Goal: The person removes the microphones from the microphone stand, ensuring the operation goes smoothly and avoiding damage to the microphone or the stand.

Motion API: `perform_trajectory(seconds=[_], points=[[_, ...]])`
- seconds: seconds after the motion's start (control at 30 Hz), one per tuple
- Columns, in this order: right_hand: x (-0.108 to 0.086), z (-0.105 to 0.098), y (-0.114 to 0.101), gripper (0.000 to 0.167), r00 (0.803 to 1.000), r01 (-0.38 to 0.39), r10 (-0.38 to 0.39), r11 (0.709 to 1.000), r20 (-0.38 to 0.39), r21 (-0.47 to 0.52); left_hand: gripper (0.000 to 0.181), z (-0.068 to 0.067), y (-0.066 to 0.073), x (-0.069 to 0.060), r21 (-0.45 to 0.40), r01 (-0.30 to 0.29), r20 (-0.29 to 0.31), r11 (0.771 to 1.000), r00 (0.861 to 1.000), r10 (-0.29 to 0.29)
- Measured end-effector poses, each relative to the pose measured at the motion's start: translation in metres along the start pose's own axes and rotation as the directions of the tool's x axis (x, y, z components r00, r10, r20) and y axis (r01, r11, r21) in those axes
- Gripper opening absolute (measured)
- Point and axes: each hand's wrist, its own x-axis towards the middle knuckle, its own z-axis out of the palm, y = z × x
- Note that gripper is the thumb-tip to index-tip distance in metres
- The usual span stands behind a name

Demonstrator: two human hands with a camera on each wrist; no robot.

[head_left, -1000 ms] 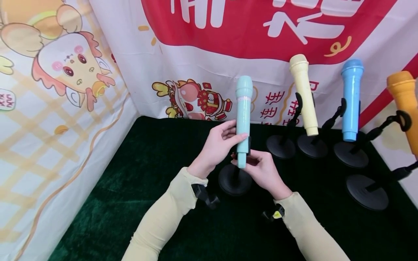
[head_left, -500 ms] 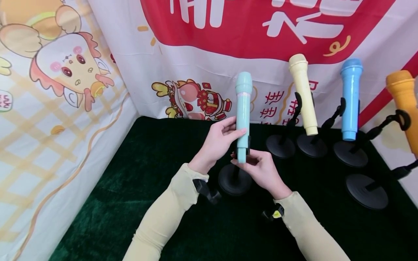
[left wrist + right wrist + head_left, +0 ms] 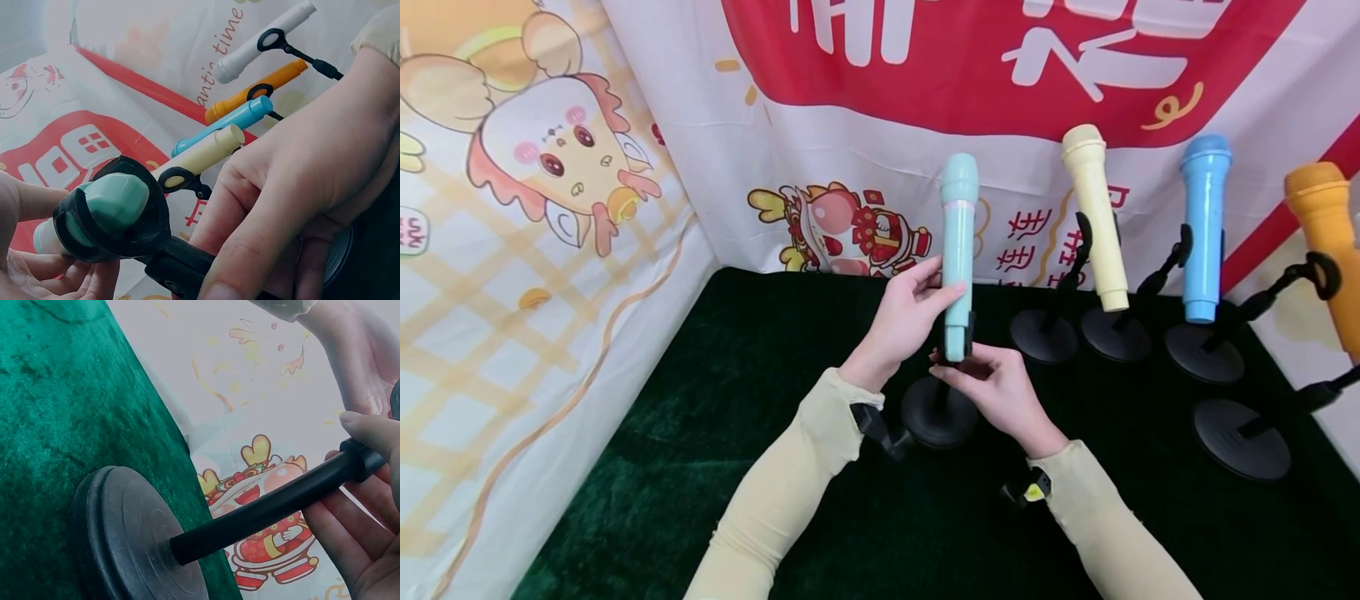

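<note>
In the head view my left hand [image 3: 904, 315] grips the mint-green microphone [image 3: 958, 237] around its lower half, thumb across the front. The microphone stands nearly upright, head up. Its narrower tail end shows through the round black clip [image 3: 161, 215] in the left wrist view, with the ring around it. My right hand [image 3: 1000, 390] pinches the black stand just below the clip. In the right wrist view those fingers are at the top of the pole [image 3: 269, 509]. The stand's round base [image 3: 134, 537] rests on the dark green cloth.
To the right, cream [image 3: 1097, 221], blue [image 3: 1206, 229] and orange [image 3: 1326, 242] microphones sit in black stands. Another stand base [image 3: 1242, 439] stands nearer at the right. A printed curtain [image 3: 850, 133] rises behind the green cloth [image 3: 715, 417].
The mint-green microphone has slid upward through the clip, headfirst, with my left hand moving up along with it. My right hand and the stand stay in place.
</note>
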Motion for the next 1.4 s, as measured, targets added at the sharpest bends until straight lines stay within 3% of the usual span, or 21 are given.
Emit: perform_trajectory(seconds=[0.23, 0.5, 0.77, 0.87, 0.97, 1.07, 1.4], points=[[0.0, 0.0, 0.001, 0.019, 1.0, 0.008, -0.008, 1.0, 0.002, -0.001, 0.05, 0.0, -0.001, 0.003, 0.034, -0.007, -0.043, 0.999, 0.999, 0.008], [0.0, 0.0, 0.001, 0.018, 1.0, -0.007, 0.007, 1.0, -0.009, -0.008, 0.044, 0.001, -0.001, 0.006, 0.002, 0.009, -0.103, 1.0, 0.995, -0.009], [-0.002, 0.0, 0.0, 0.022, 1.0, -0.029, 0.029, 0.999, -0.005, -0.017, 0.042, -0.002, -0.003, 0.019, -0.048, -0.005, -0.172, 0.999, 0.985, -0.004], [-0.001, 0.0, -0.001, 0.02, 1.0, -0.031, 0.03, 0.999, -0.005, -0.02, 0.042, -0.006, 0.001, 0.022, -0.088, -0.06, -0.223, 0.994, 0.974, 0.039], [0.0, -0.001, -0.001, 0.02, 0.999, -0.034, 0.034, 0.999, 0.0, -0.033, 0.041, -0.013, 0.006, 0.024, -0.103, -0.122, -0.304, 0.987, 0.949, 0.085], [0.0, -0.001, -0.002, 0.02, 0.999, -0.044, 0.044, 0.998, 0.0, -0.047, 0.042, -0.021, 0.009, 0.025, -0.089, -0.139, -0.358, 0.986, 0.929, 0.099], [0.0, -0.001, -0.003, 0.021, 0.997, -0.073, 0.074, 0.996, 0.011, -0.054, 0.046, -0.044, -0.007, 0.017, 0.009, -0.125, -0.39, 0.992, 0.913, 0.118]])
